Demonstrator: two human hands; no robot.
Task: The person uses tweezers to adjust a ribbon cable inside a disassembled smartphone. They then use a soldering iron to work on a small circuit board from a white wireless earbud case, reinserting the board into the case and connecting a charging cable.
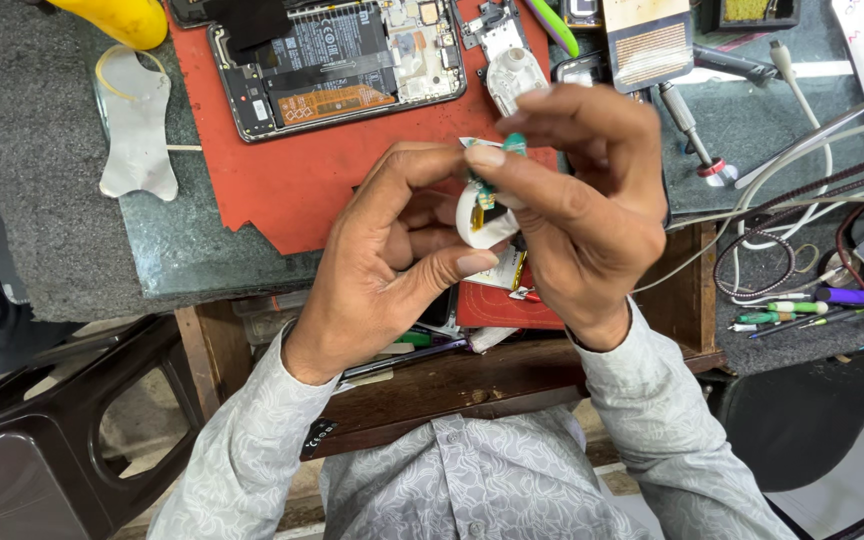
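Both hands meet over the front edge of the workbench, closed together on one small white plastic casing [479, 226] with a bit of green circuit board showing at its top. The left hand [392, 255] pinches it from the left, thumb beneath and forefinger curled over the top; the right hand [582, 200] grips it from the right, its fingers bent tight around the green part. How the casing's far side is held cannot be made out.

Just beyond the hands lies one red mat [312, 170], and on it one opened smartphone [337, 62], back cover off, battery and boards exposed. Beside the phone sits a second white casing half [514, 75]. To the left, on the stone slab, rests one translucent plastic sheet [137, 125], and a yellow object [117, 18] at the top edge. To the right, one screwdriver [690, 135] with a red ring lies near a tangle of white and grey cables [802, 150]. One black stool [42, 440] stands at the lower left.
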